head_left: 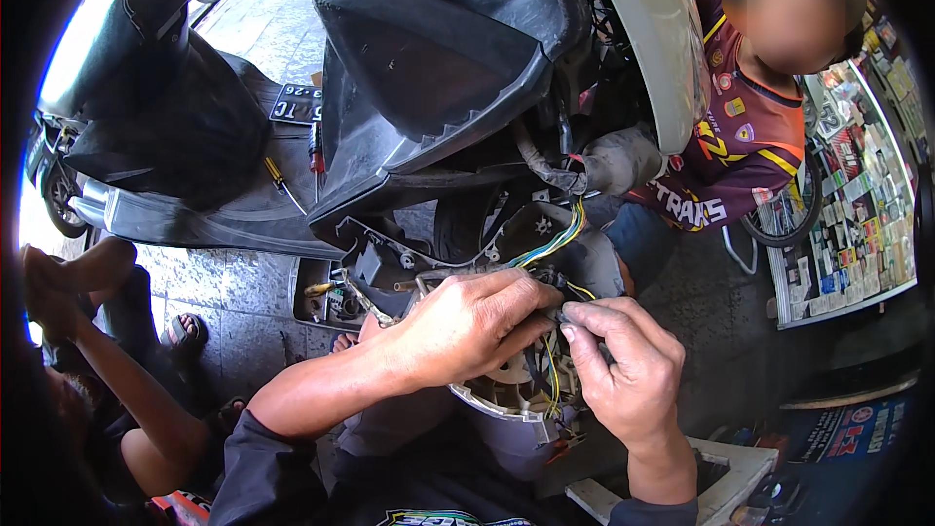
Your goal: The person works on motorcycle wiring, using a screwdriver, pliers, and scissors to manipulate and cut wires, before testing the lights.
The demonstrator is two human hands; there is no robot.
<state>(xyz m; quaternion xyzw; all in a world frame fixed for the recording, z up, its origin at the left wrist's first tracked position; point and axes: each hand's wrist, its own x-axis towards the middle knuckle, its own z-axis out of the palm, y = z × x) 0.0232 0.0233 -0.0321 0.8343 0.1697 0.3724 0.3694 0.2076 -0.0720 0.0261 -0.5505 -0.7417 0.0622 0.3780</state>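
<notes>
My left hand [472,326] and my right hand [628,365] meet at the fingertips, both pinched closed around a small dark piece that the fingers mostly cover. Its kind cannot be made out. Coloured wires [565,239] run from a grey-wrapped harness [555,175] down to the fingers. More yellow and dark wires [552,365] come out beneath them. Below my hands, close to my lap, sits a pale rounded plastic housing [487,407], partly hidden by my left hand. A dark scooter body panel [429,151] rises just beyond.
Two screwdrivers [317,151] [282,183] rest on the scooter's floorboard. A tray of tools and parts [326,297] lies on the tiles. One person [745,117] sits at the right beside a display case [847,224]; another person's arm [127,380] is at the left.
</notes>
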